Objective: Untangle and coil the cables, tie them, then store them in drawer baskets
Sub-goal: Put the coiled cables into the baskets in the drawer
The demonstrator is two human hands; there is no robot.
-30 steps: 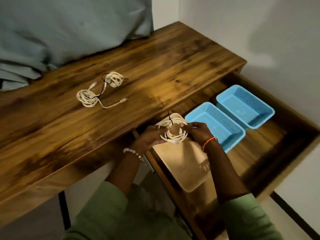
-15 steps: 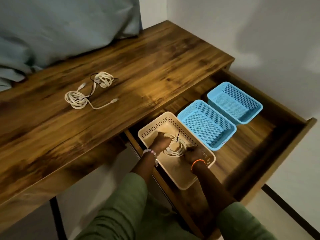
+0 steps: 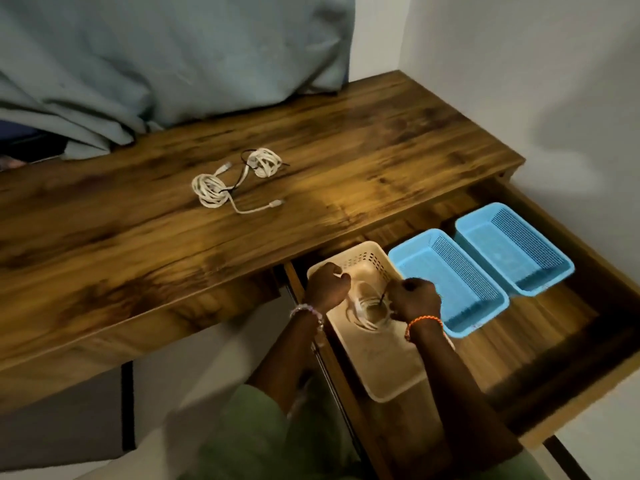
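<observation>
On the dark grained wooden desk (image 3: 138, 244), two tied white cable coils (image 3: 235, 180) wait at ten o'clock. Left hand (image 3: 327, 287) is curled, its hold unclear; right hand (image 3: 412, 299) pinches the black tie on the white coiled cable (image 3: 369, 311), low inside the beige perforated plastic basket (image 3: 377, 372). Release carelessly and that springy coil could loosen or snag the mesh.
</observation>
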